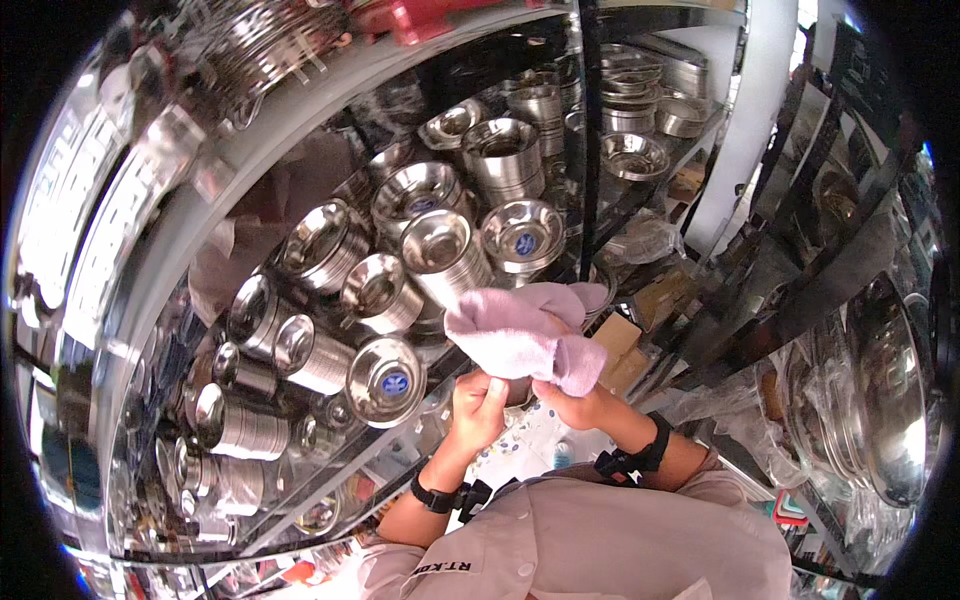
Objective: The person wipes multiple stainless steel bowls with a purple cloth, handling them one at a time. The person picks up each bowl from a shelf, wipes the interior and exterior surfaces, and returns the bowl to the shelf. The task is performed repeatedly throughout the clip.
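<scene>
A pink cloth [517, 337] is bunched up in front of my chest, over the shelf's front edge. My right hand [574, 405] grips its lower right part, with the fingers hidden in the folds. My left hand [478, 411] is closed just under the cloth, thumb up, on a grey-brown object [517, 391]. The cloth covers most of that object, so its shape cannot be told. Closest beyond my hands are a shiny steel bowl [386, 381] with a blue sticker, a steel bowl stack [444, 247] and another stickered bowl [523, 234].
Steel tumblers [244, 427] and bowls crowd the glass shelf [315, 480] at left. A dark upright post [590, 150] divides the shelving. Cardboard boxes [619, 341] lie right of the cloth. Large steel basins [889, 390] in plastic stand at far right. Patterned floor [517, 446] shows below.
</scene>
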Tool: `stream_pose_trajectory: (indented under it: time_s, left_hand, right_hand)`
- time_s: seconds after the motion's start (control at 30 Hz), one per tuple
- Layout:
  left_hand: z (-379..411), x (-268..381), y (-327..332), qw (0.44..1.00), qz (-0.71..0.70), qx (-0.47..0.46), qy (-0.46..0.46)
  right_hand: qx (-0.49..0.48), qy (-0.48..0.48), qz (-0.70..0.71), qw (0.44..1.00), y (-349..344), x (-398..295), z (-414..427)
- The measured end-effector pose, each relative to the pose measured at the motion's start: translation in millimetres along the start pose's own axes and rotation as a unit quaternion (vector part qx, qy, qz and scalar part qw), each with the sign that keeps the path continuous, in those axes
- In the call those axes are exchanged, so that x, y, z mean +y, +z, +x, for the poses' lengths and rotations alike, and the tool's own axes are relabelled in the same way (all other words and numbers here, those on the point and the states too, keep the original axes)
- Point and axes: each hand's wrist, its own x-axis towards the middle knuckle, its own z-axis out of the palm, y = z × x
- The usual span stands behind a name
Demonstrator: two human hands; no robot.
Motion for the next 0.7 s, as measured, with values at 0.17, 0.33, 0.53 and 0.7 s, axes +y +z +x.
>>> stream_pose_trajectory:
  time_s: [0.17,0.33,0.53,0.7]
  left_hand:
    - [-50.4,23.6,-28.1,0.996,0.012,-0.012,0.089]
    - [-99.8,52.5,-62.1,0.972,0.151,-0.078,0.164]
    - [-171.9,88.3,-81.7,0.943,0.305,-0.093,0.097]
    - [-217.7,117.1,-103.1,0.93,0.354,-0.066,0.074]
  right_hand:
    - [0.007,0.147,0.463,0.874,51.2,0.5,2.8]
    - [-0.064,0.159,0.604,0.778,99.0,-30.9,-14.0]
    - [-0.223,0.249,0.64,0.692,147.7,-3.4,-67.4]
    - [-0.244,0.284,0.671,0.64,186.5,-18.9,-83.9]
